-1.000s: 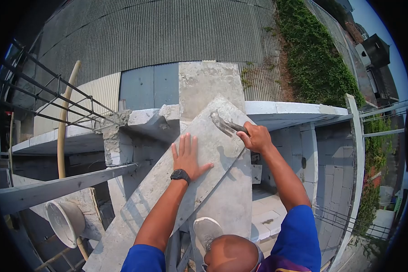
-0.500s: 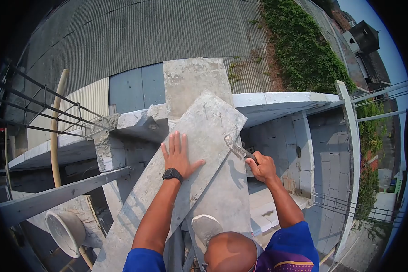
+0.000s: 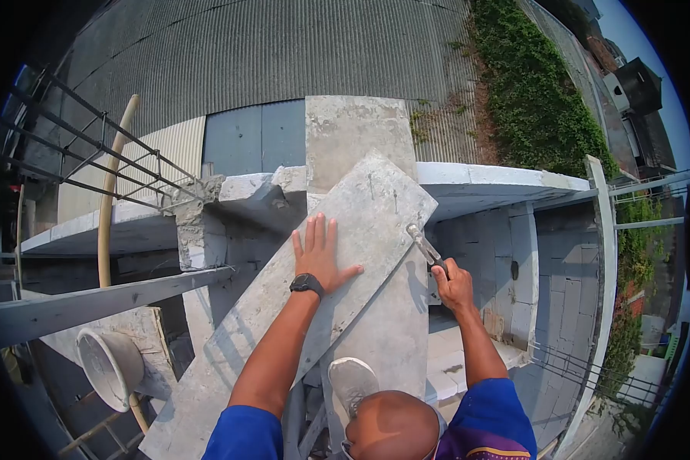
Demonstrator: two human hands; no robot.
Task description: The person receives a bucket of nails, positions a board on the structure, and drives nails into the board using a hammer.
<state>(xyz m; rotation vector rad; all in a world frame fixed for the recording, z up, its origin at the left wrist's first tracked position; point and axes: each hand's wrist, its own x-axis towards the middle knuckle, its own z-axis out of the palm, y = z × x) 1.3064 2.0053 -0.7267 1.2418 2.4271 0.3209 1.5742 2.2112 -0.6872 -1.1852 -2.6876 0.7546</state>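
Note:
My left hand [image 3: 318, 257], with a black watch [image 3: 307, 284] at the wrist, lies flat on a long grey board [image 3: 276, 307], fingers spread. My right hand [image 3: 454, 287] is wrapped around the dark grip of a hammer [image 3: 428, 247]. The hammer's head is at the board's right edge; whether it touches cannot be made out. Two nails stick up near the board's far end, one nail [image 3: 372, 186] left of the other nail [image 3: 395, 201]. The board lies slantwise over another grey board [image 3: 360, 126]. A light shoe [image 3: 353, 381] stands on the lower board.
Drops open beside white block walls [image 3: 506, 175] on both sides. At left are a rebar cage [image 3: 103, 146], a bamboo pole [image 3: 115, 199], a wooden beam [image 3: 107, 303] and a white bucket [image 3: 111, 368]. A corrugated roof [image 3: 268, 54] lies ahead, with green creepers [image 3: 537, 92] at right.
The whole scene has shifted slightly right in view. The hammer has swung a little, its handle now steeper. My left hand stays flat in the same place on the board.

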